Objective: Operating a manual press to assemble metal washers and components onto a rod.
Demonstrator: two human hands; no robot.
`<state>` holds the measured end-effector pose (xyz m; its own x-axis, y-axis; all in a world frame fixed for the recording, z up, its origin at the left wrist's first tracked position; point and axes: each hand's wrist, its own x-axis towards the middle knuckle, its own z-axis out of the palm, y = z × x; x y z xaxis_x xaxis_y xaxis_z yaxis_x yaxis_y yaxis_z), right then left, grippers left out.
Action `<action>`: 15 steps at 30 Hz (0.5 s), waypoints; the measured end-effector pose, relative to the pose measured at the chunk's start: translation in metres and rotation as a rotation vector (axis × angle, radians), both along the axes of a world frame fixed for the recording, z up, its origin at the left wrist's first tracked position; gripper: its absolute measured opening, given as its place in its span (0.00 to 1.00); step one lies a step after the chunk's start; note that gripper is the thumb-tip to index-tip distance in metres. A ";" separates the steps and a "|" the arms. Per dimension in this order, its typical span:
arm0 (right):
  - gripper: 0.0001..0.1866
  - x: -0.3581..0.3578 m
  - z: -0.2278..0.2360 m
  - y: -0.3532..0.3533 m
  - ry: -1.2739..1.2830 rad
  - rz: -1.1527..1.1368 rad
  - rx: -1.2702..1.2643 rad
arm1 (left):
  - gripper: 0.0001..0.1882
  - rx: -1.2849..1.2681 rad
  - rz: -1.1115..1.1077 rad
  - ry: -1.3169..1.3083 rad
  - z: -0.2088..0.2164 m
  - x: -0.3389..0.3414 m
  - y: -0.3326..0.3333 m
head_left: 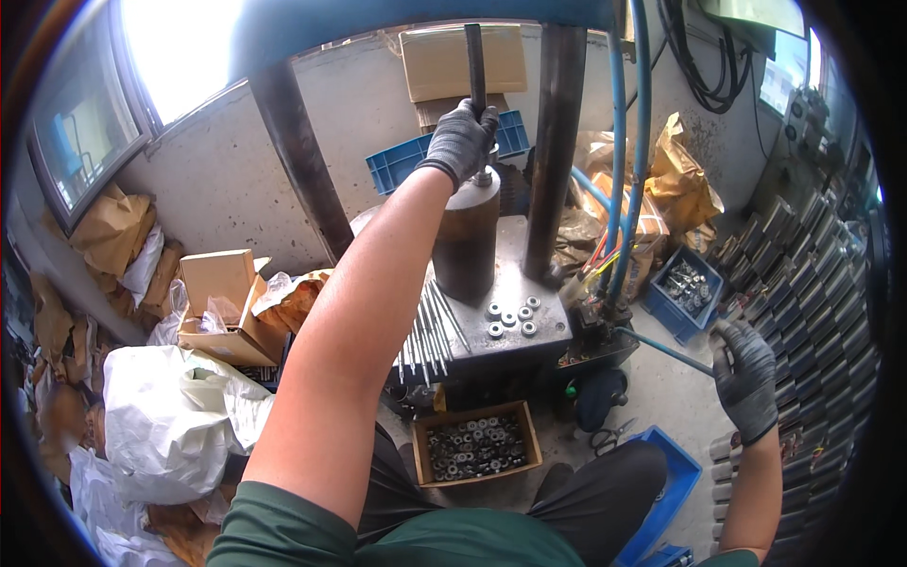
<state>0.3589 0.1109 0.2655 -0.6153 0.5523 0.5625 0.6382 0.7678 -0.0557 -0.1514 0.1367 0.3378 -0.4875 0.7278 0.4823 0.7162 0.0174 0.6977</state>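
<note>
Workshop press point(501, 274) | left hand point(460, 140) clamps rod point(474, 66) | right hand point(746, 373) grips lever point(661, 348)

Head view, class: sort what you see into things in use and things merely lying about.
In use: left hand gripping the dark rod over the cylinder; right hand on the thin lever; washers on the press plate.
Lying about: white bags, open carton, scissors.

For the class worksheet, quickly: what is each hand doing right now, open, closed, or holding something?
Left hand: closed around the black rod above the press cylinder.
Right hand: closed on the thin lever.
</note>
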 end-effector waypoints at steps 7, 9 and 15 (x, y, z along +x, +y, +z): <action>0.14 0.011 0.009 -0.014 -0.112 0.014 -0.408 | 0.19 0.038 0.006 -0.011 -0.001 0.004 -0.005; 0.15 0.008 0.011 -0.015 -0.185 0.107 -0.565 | 0.19 0.014 0.009 -0.037 0.000 0.007 -0.004; 0.13 0.008 -0.002 -0.034 -0.146 0.152 -0.434 | 0.20 0.035 0.017 -0.070 0.001 0.007 -0.003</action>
